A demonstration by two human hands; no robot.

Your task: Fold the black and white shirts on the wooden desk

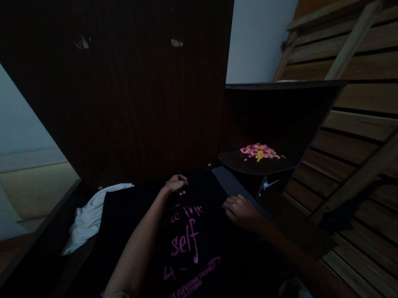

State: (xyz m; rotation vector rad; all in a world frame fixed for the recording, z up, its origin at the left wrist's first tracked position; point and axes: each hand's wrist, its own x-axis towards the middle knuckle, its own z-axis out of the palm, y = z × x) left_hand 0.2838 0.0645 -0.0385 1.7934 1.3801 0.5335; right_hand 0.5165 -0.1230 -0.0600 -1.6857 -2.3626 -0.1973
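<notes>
A black T-shirt [212, 245] with pink lettering is spread on a dark surface in front of me. My left hand [177, 184] is at the shirt's far edge, its fingers bent and closed on the dark cloth. Nearer to me and to the right, my right hand [243, 211] rests palm down on the shirt's right part, with its fingers loosely bent and apart. Dim light hides the folds of the cloth and part of the fingertips.
A tall dark wooden panel [132, 94] rises behind the shirt. White cloth [88, 221] lies to the left. On the right, a small shelf [234, 163] carries colourful little pieces [259, 151]. Wooden slats [374, 129] stand at the far right.
</notes>
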